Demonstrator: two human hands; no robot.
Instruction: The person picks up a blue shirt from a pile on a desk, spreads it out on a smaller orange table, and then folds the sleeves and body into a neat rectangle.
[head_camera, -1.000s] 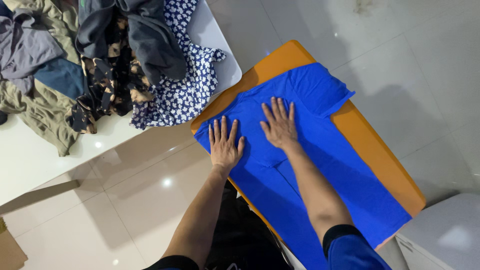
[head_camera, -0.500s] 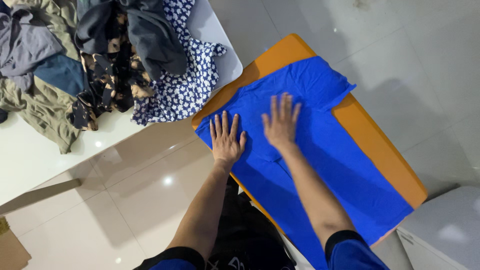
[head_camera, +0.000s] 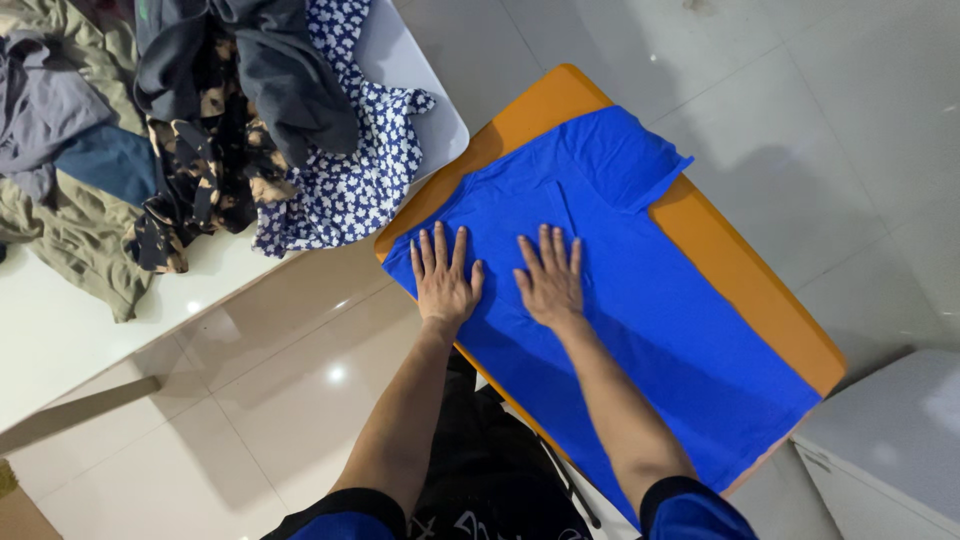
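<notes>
Flat, both hands (head_camera: 495, 280) on blue shirt (head_camera: 640, 300)

No packages, labels, signs or screens show anywhere around the hands — only cloth and bare surfaces.

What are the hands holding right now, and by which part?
Nothing is gripped. The left hand and right hand lie flat, fingers spread, palms down on the blue shirt, near its edge closest to the person, on the orange board.
</notes>
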